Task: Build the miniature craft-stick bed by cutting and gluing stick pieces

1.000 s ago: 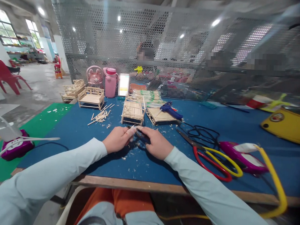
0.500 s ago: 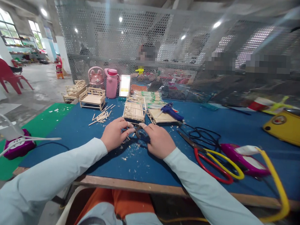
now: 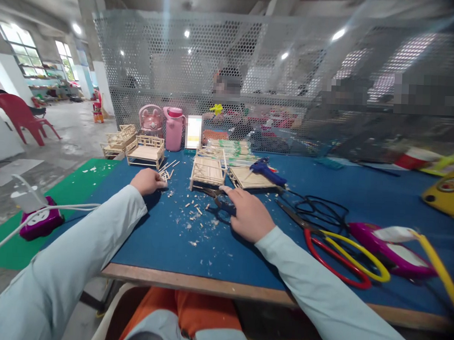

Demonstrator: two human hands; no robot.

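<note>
My left hand (image 3: 149, 181) is closed at the near edge of a small pile of thin wooden sticks (image 3: 167, 173); what its fingertips pinch, if anything, is too small to make out. Dark-handled pliers (image 3: 224, 205) are in my right hand (image 3: 249, 213), its fingers wrapped round them. Just beyond the pliers stands a small wooden bed-like frame (image 3: 208, 170). A flat wooden panel (image 3: 249, 177) lies to its right, with a blue glue gun (image 3: 266, 170) on it. Small offcuts (image 3: 197, 209) are scattered on the blue tabletop between my hands.
Large scissors (image 3: 336, 250) with red and yellow handles and a purple power strip (image 3: 392, 247) lie at right. Finished-looking wooden seats (image 3: 145, 150), a pink flask (image 3: 174, 130) and a lit phone (image 3: 193, 132) stand behind. A perforated metal screen (image 3: 160, 62) closes the back.
My left hand has moved away from the pliers, leftward to the stick pile. My right hand still holds the pliers. The view has shifted slightly left.
</note>
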